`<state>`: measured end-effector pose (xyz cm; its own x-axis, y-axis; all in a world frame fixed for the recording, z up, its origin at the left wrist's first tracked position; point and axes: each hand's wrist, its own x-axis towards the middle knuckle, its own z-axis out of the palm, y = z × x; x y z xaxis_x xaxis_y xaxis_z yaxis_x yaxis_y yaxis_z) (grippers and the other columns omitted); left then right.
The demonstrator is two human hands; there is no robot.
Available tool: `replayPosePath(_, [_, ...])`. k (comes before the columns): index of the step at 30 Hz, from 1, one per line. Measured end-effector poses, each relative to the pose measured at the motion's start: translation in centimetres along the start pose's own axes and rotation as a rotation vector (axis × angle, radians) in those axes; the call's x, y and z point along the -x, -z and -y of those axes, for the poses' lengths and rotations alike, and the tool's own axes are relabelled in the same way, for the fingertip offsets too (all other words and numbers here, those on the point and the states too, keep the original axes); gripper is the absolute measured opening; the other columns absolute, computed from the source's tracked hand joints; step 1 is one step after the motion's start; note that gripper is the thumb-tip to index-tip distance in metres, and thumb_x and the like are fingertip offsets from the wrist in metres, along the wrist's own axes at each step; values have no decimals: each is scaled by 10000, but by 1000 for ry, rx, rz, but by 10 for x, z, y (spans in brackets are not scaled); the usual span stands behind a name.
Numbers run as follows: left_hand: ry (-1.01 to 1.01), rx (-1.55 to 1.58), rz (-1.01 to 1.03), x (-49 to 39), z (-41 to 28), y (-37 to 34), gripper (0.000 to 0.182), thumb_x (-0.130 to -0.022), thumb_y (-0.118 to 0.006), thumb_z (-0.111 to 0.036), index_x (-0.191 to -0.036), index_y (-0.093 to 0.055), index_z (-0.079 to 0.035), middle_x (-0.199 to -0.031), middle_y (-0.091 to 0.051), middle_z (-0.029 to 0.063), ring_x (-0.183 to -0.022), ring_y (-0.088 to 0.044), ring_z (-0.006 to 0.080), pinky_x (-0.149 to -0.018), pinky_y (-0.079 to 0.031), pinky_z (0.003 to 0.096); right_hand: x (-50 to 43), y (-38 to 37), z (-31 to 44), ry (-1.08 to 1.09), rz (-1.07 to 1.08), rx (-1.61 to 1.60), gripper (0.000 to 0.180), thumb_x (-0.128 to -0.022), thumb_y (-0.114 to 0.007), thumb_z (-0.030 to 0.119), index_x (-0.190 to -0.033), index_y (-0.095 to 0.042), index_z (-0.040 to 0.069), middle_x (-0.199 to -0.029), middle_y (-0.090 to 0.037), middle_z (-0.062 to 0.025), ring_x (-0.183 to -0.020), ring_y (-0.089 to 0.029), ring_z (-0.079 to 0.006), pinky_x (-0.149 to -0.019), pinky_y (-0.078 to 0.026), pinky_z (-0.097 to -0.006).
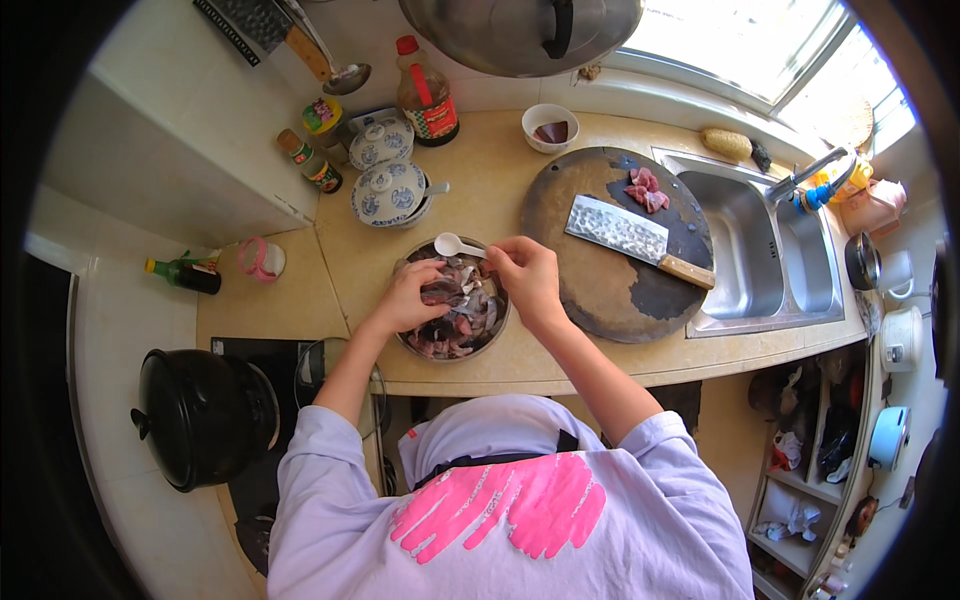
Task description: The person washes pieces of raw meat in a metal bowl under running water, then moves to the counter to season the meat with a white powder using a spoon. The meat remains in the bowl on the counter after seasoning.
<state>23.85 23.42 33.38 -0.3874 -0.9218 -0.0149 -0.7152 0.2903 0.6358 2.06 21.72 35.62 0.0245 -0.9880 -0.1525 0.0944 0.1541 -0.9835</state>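
In my right hand point(527, 277) is a small white spoon point(452, 245), pinched by its handle and held over a round metal bowl point(504, 324). Cut pieces of raw fish or meat point(461, 330), some with dark shiny skin, fill that bowl. My left hand point(411, 294) reaches over the bowl's left side, its thumb and fingers around some of the pieces. Right of the bowl lies a round wooden chopping board point(592, 289). On it rest a cleaver point(622, 229) with a wooden handle and a small heap of raw pink meat point(646, 190).
Lidded blue-and-white pots point(388, 193), small seasoning bottles point(309, 159) and a large sauce bottle point(428, 94) stand behind the bowl. A white bowl point(551, 120) sits behind the board. The steel sink point(739, 247) is at right; a black pot point(199, 420) stands at left.
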Motion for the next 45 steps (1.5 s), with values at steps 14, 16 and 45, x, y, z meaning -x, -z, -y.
replayPosePath(14, [147,282,173,20,-14,-7,482,-659,-730,-49,-1103,-563,40,-1250,-548,114,-1054,-571,183,-897,-450,302,9,31,-29,62,-44,108,117,-795,-648,70,-802,-634,-45,-660,-656,-90,-618,-630,-117,-575,-482,-247])
replayPosePath(16, [199,408,141,23,-11,-5,535,-684,-720,-27,-1183,-532,25,-1232,-556,87,-1061,-550,149,-909,-441,293,10,31,-31,58,-44,122,113,-793,-649,70,-799,-635,-42,-656,-655,-90,-614,-630,-118,-574,-484,-250])
replayPosePath(45, [112,188,227,8,-17,-8,423,-627,-758,-105,-1009,-610,1,-1232,-544,168,-1101,-549,232,-915,-434,326,-7,23,-25,98,-44,242,125,-798,-635,77,-822,-638,-45,-688,-664,-104,-652,-641,-131,-592,-482,-245])
